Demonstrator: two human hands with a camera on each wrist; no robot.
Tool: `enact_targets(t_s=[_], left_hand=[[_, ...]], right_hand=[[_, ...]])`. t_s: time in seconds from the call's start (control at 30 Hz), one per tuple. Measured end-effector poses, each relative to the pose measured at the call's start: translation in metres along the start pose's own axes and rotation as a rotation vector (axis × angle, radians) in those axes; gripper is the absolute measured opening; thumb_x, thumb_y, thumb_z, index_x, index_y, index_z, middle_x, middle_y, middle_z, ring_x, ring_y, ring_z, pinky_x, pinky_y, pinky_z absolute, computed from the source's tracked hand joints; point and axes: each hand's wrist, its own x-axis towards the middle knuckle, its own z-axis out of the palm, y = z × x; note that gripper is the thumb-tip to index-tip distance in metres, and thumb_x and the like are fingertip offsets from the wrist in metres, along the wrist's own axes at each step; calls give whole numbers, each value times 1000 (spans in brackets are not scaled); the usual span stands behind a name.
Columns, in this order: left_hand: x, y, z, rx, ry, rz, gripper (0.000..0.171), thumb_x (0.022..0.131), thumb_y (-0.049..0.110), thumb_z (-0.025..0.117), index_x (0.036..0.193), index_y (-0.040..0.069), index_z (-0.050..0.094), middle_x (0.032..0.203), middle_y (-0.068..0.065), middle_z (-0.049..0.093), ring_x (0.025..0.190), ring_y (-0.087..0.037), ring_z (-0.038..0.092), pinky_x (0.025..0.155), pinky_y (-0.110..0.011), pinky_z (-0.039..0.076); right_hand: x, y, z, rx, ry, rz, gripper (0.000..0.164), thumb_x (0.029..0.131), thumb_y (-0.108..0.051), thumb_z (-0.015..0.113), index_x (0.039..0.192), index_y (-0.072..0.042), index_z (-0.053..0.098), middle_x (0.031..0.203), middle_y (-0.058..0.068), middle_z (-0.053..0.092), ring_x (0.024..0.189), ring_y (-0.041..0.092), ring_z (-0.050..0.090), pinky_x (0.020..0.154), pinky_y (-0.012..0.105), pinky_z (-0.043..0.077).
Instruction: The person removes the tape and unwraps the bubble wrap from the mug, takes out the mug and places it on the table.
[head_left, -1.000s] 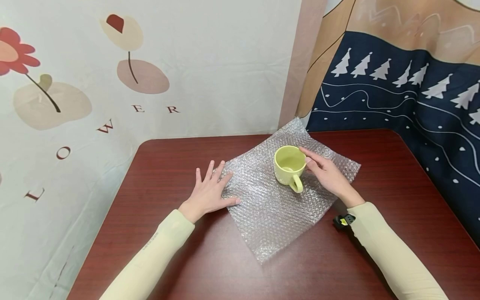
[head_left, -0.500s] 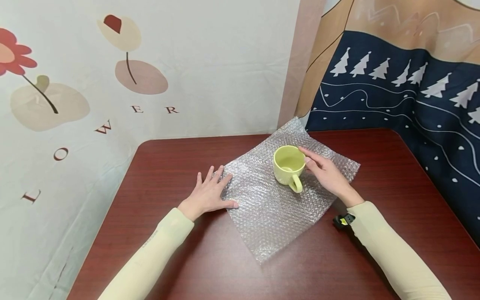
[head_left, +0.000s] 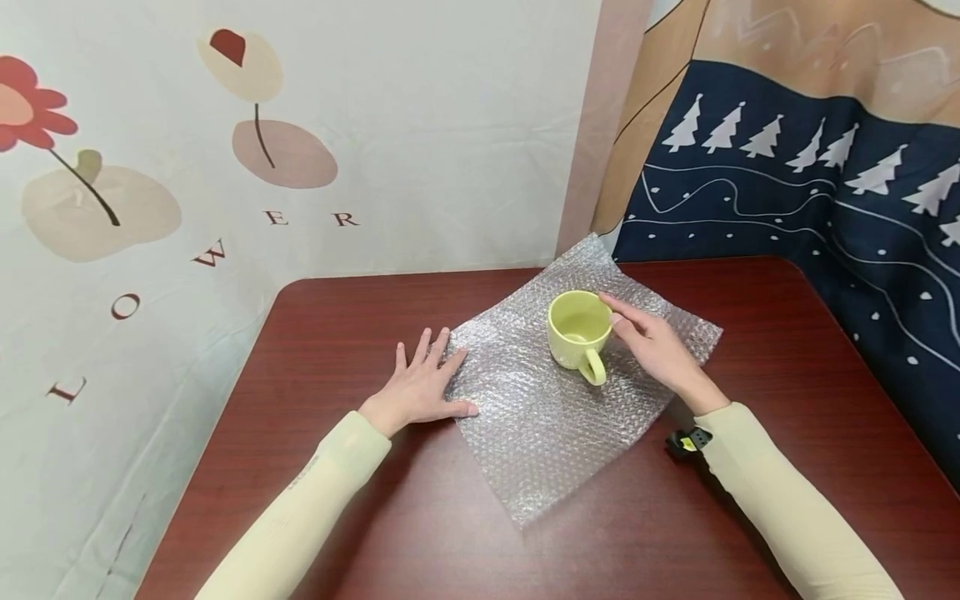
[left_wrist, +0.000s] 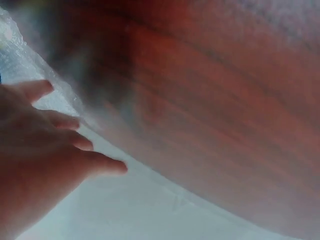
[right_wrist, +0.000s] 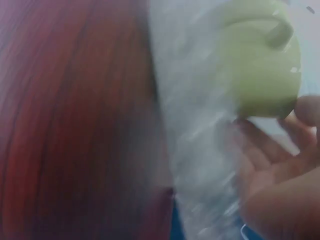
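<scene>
A yellow-green mug (head_left: 576, 333) stands upright on a sheet of bubble wrap (head_left: 540, 433), its handle toward the person. At the mug's right side is my right hand (head_left: 654, 348), with thumb and index fingertips touching it near the rim. The right wrist view shows the fingers (right_wrist: 265, 150) reaching against the mug's side (right_wrist: 262, 70), not wrapped round it. My left hand (head_left: 417, 390) lies flat with spread fingers across the left corner of the bubble wrap and the table. In the left wrist view the left hand (left_wrist: 55, 145) partly covers the wrap's edge.
The dark red-brown table (head_left: 345, 333) extends around the wrap. A pale wall cloth (head_left: 450, 133) with flowers and letters hangs behind it, and a navy cloth (head_left: 750, 183) with white trees hangs at the right. A black device (head_left: 687, 443) sits at the right wrist.
</scene>
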Motion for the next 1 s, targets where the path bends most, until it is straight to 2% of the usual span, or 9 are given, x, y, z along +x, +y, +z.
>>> enact_targets(t_s=[0.1,0.17,0.23,0.33,0.43,0.5,0.73,0.87,1.0], left_hand=[[0,3,-2,26,53,23,99,90,75,60,162,13,36,173,-17,-3,157,-44,-6,115,-77,-2],[1,5,-3,36,113,42,95,91,74,59,161,12,39,173,-16,-3,157,-43,-6,115,-77,-3],[3,9,-3,30,164,71,91,93,70,60,159,11,42,173,-17,2,157,-43,-6,115,-77,-3],[6,18,-2,38,198,122,82,94,64,62,156,12,47,171,-19,15,157,-44,-1,116,-76,-2],[11,28,-1,37,177,157,80,93,62,63,155,14,49,169,-20,23,157,-46,3,116,-75,-1],[14,34,0,37,153,161,83,92,65,63,157,16,47,170,-18,21,157,-46,5,117,-75,2],[23,42,6,26,63,124,96,86,77,63,161,21,40,172,-15,17,157,-44,8,115,-78,10],[25,42,9,9,25,102,99,85,77,64,163,22,36,172,-14,17,157,-43,8,115,-77,10],[25,40,12,-9,-10,84,100,86,78,63,165,25,32,173,-11,13,158,-41,8,116,-76,11]], right_hand=[[-2,-7,0,-40,33,-4,54,112,-40,45,160,-17,42,161,13,42,128,41,60,108,60,44],[-3,-12,1,-54,47,-7,58,111,-42,45,162,-15,39,160,16,43,134,42,54,109,61,43],[-3,-15,3,-74,62,-17,62,110,-44,48,163,-13,36,161,18,42,141,42,48,110,61,41],[-1,-19,8,-139,70,8,74,105,-51,55,165,-14,30,164,18,36,148,41,36,115,64,33],[0,-23,13,-218,65,53,91,97,-60,64,166,-17,24,168,16,28,154,40,25,116,70,25],[0,-27,16,-251,49,85,101,91,-64,68,167,-18,20,169,17,24,154,42,23,115,72,24],[5,-33,27,-263,9,117,125,81,-69,77,167,-8,10,166,23,26,148,43,34,111,71,33],[6,-31,32,-248,23,123,129,81,-65,80,165,-2,7,161,26,33,140,43,42,109,68,39],[7,-29,34,-226,63,110,121,80,-57,84,163,0,16,148,25,46,127,39,53,101,62,48]])
